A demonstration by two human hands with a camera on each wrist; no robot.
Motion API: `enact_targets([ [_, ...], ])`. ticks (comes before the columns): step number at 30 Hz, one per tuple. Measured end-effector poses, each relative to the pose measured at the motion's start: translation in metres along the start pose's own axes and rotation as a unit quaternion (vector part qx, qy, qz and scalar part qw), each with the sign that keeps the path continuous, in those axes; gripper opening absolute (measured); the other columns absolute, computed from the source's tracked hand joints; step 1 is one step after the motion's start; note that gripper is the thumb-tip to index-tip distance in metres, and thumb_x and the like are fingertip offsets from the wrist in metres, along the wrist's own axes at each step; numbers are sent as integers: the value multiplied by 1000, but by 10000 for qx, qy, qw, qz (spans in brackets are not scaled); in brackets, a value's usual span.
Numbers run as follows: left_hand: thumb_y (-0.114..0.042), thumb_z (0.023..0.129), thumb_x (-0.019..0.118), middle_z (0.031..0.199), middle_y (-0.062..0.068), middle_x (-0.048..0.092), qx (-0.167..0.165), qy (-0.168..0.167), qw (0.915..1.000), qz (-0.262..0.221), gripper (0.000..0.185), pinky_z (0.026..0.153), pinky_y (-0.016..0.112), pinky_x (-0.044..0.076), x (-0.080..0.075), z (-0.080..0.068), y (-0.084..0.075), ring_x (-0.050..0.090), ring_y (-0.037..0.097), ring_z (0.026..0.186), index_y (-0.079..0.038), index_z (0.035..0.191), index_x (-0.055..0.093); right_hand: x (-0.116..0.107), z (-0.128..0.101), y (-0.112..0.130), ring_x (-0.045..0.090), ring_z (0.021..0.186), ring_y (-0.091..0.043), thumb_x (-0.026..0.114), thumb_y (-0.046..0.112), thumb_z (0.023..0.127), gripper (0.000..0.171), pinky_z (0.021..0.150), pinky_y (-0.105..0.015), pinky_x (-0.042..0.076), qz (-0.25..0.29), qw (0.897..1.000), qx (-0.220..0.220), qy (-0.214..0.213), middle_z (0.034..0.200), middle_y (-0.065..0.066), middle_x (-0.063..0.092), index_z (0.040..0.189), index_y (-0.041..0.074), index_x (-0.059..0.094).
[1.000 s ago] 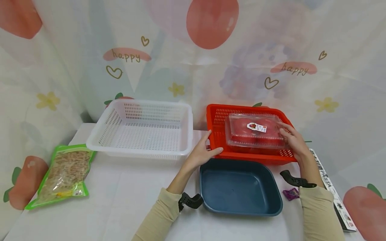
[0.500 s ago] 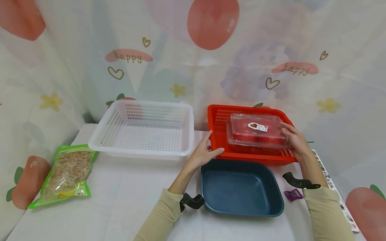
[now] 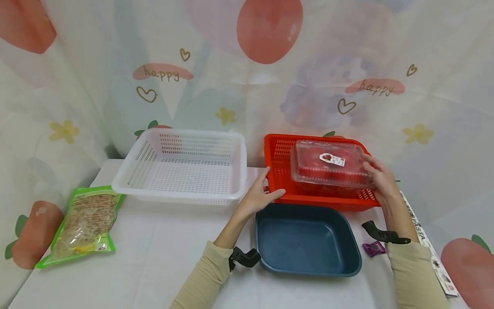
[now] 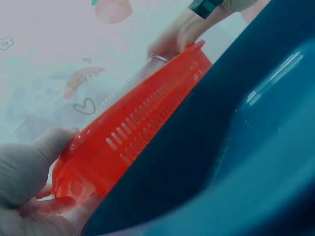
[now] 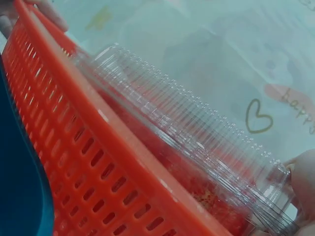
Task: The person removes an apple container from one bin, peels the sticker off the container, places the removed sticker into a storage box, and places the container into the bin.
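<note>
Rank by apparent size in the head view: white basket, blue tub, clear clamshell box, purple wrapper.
1. White basket
2. Blue tub, nearer the camera, so this ranking is unsure
3. Clear clamshell box
4. Purple wrapper

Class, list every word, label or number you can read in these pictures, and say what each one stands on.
"happy": on the printed backdrop cloth, at its left.
"happy": on the same cloth, at its right.
"PASTA" (only partly legible): on the long flat box at the table's right edge.
White label on the clear plastic clamshell box: print too small to read.
Green-edged food pouch: print too small to read.
</note>
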State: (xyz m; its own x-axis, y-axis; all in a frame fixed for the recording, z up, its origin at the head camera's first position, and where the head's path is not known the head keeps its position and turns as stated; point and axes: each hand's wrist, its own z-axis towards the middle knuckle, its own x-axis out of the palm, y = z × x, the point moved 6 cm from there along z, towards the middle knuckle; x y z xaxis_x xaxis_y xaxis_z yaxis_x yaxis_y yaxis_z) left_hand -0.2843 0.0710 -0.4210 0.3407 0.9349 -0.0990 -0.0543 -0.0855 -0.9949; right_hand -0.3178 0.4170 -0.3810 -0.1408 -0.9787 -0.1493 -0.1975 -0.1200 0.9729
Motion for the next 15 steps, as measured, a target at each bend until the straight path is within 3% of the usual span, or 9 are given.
enact_targets([
  [8, -33, 85, 72, 152, 7, 35, 4, 13, 10000, -3, 91, 94, 39, 55, 0, 2, 0, 52, 30, 125, -24, 156, 16, 0, -7, 5, 48, 97, -7, 60, 42, 91, 61, 68, -14, 54, 498, 9987, -61, -131, 125, 13, 46, 148, 33, 40],
  [15, -33, 85, 72, 151, 3, 36, -35, 12, 10000, -63, 91, 94, 39, 55, 0, 1, 1, 53, 29, 125, -24, 156, 16, 4, -13, 9, 57, 83, -4, 65, 33, 90, 58, 65, -17, 55, 1175, 9927, -171, -210, 106, 13, 54, 145, 28, 46],
])
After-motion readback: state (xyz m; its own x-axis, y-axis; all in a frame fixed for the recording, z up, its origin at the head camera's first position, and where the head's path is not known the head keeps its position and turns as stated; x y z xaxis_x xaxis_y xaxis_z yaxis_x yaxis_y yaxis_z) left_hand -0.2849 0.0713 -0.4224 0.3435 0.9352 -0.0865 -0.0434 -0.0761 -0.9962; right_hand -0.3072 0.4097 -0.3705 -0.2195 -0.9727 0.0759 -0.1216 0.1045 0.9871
